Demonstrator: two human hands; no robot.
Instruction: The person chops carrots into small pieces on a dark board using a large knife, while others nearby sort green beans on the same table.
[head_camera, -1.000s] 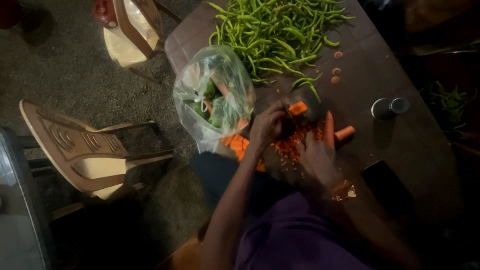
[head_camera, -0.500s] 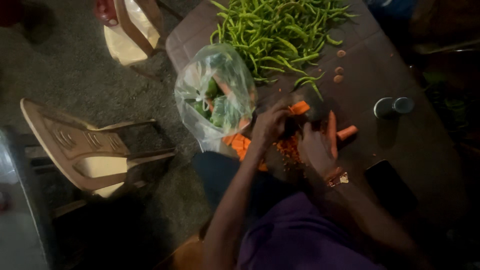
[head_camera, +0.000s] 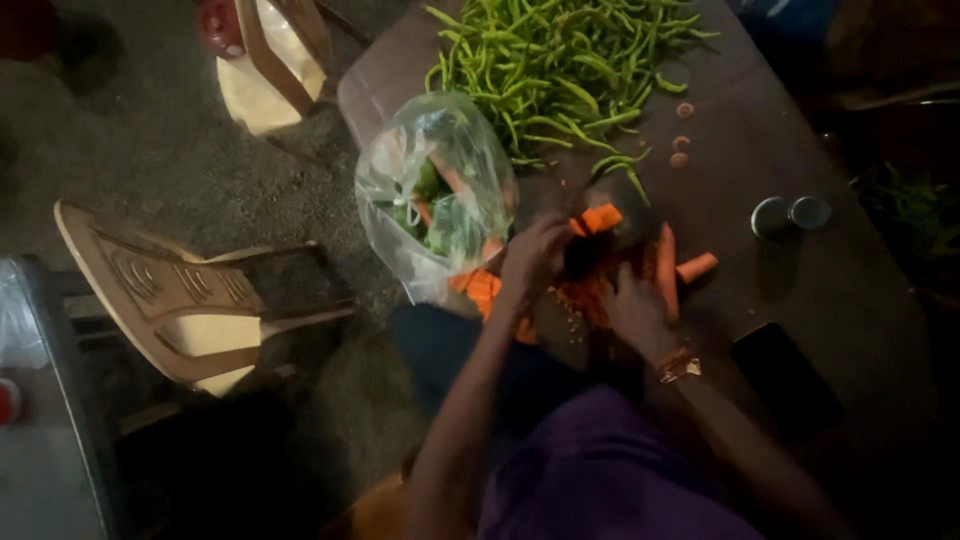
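Observation:
My left hand (head_camera: 535, 255) is curled over a heap of orange carrot shreds (head_camera: 580, 297) on the dark brown table (head_camera: 760, 110). It rests against a dark object that I cannot make out. My right hand (head_camera: 633, 308) lies just right of the heap, its fingers around a long carrot piece (head_camera: 666, 268) that points away from me. A short carrot chunk (head_camera: 601, 217) lies just beyond my left hand, and another (head_camera: 697, 267) sits right of the long piece. More orange pieces (head_camera: 478, 288) lie at the table's near left edge.
A clear plastic bag (head_camera: 435, 190) of mixed vegetables stands left of my hands. A big pile of green chillies (head_camera: 560, 65) covers the far side. Two small round tins (head_camera: 790, 213) and a dark phone (head_camera: 783, 375) lie to the right. Plastic chairs (head_camera: 170, 300) stand on the floor at left.
My right hand has slid a little toward me and the long carrot piece now stands out above its fingers. My left hand stays on the heap.

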